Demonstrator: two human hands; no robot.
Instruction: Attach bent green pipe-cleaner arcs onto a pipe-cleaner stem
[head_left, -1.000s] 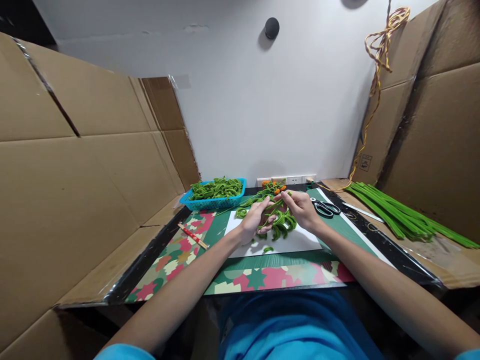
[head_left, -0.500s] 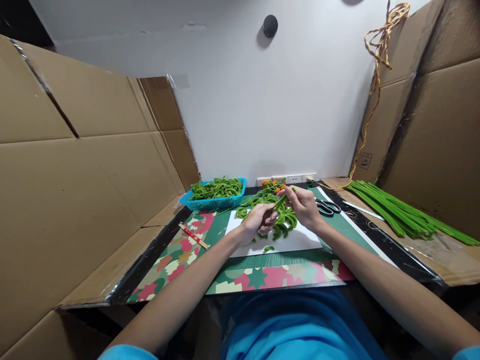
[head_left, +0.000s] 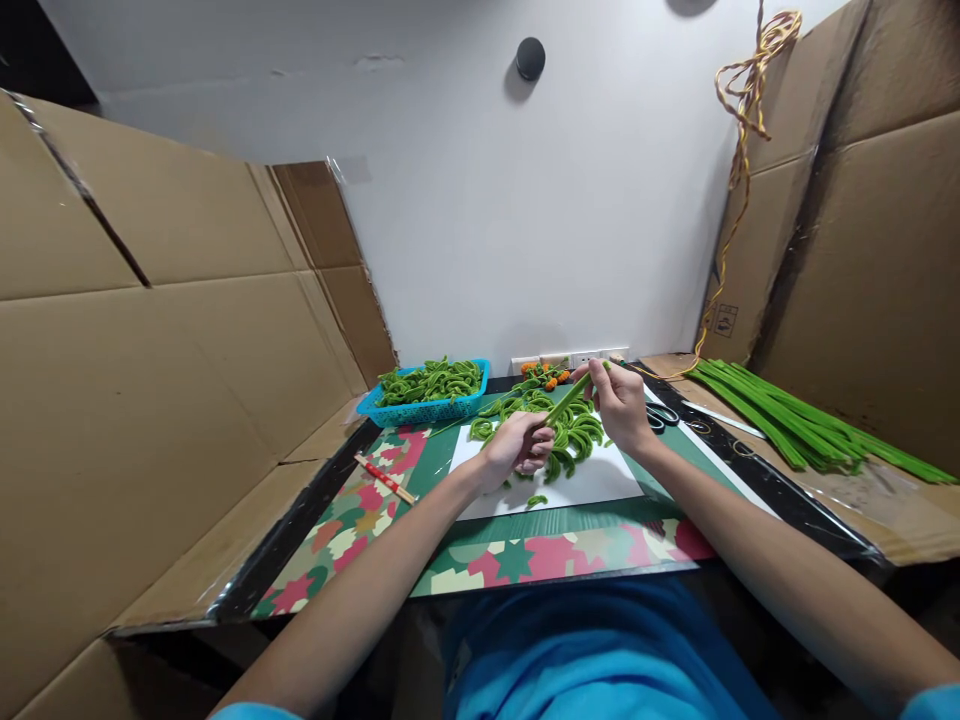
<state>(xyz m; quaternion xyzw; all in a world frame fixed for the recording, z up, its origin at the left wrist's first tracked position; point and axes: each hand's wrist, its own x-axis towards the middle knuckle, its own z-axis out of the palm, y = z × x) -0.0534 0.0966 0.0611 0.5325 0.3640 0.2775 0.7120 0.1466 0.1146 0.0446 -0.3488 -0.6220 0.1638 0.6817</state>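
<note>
Green pipe cleaner [head_left: 568,398] runs slanting between my two hands, over the pile. Around its lower end the fingers of my left hand [head_left: 520,445] are closed. Higher and to the right, my right hand [head_left: 621,400] pinches the upper end between thumb and fingers. Whether it is one stem or a few together, I cannot tell. Beneath the hands, curled green pipe cleaner pieces [head_left: 579,440] lie heaped on a white sheet [head_left: 600,487]. One small curled piece [head_left: 536,500] lies apart near the sheet's front edge.
A blue basket [head_left: 420,412] full of green pieces stands back left. Black-handled scissors [head_left: 662,416] lie beside my right hand. Long green pipe cleaners [head_left: 795,420] rest at right. Orange flowers [head_left: 551,376] sit behind; a red-wrapped stick [head_left: 385,478] lies left. Cardboard walls [head_left: 187,380] flank the table.
My right hand has moved right and slightly up, away from my left. More of the green pipe cleaner shows between them. The left hand stays nearly in place.
</note>
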